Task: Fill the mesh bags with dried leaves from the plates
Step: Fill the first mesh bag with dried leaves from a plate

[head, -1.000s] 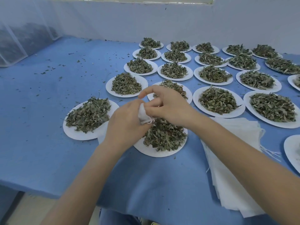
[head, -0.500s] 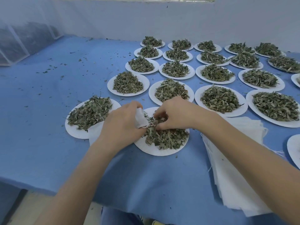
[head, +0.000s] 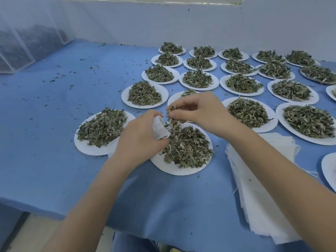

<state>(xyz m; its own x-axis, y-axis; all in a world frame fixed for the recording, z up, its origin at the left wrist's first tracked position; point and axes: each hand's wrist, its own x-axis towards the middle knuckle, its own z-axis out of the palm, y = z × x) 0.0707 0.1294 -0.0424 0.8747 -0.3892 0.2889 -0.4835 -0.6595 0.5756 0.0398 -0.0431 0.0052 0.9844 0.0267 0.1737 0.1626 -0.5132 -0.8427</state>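
Observation:
My left hand grips a small white mesh bag just above the left edge of the nearest white plate, which holds a pile of dried leaves. My right hand pinches a bunch of dried leaves that trails down to the pile, right beside the bag's mouth. Whether the bag holds leaves cannot be seen.
Several more white plates of dried leaves cover the blue table, one at the left and rows behind. A stack of flat white mesh bags lies at the right. Netted frames stand at the far left.
My right hand has lifted from the pile with a pinch of leaves and now holds it up by the bag. My left hand stays put with the bag.

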